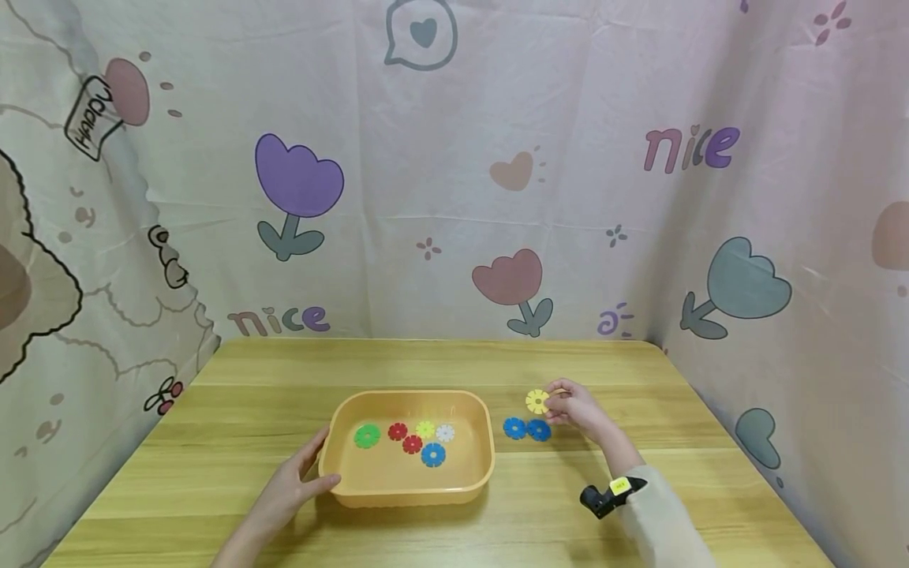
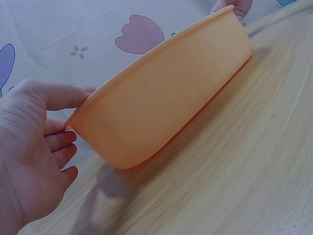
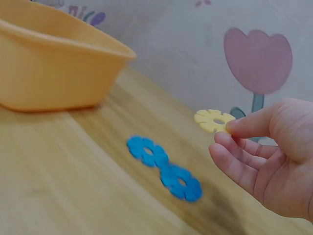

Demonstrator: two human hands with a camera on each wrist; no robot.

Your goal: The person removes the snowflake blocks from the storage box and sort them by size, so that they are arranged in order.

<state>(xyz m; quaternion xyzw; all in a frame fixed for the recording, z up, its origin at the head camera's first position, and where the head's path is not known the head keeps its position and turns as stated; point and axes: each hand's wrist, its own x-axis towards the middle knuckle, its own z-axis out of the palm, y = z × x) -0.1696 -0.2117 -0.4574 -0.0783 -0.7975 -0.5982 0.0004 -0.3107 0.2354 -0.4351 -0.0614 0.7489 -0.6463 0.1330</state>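
A yellow notched plastic disc (image 1: 537,401) is pinched between the thumb and fingers of my right hand (image 1: 578,410), raised above the table in the right wrist view. Just below it, two blue notched discs (image 3: 181,182) lie side by side on the wood, touching or joined; I cannot tell which. At the left end of an orange-yellow plastic basin (image 1: 412,498), my left hand (image 1: 287,483) grips the rim, thumb over the edge and other fingers along the outside. Inside the basin are a green disc (image 1: 367,435), red discs (image 1: 398,431), a blue disc (image 1: 433,454), a yellow disc (image 1: 425,429) and a white disc (image 1: 445,432).
The wooden table (image 1: 284,371) reaches back to a printed cloth (image 1: 419,158), which also hangs at both sides. A black wrist camera (image 1: 604,498) sits on the right sleeve. The basin's right wall stands a short way left of the two blue discs.
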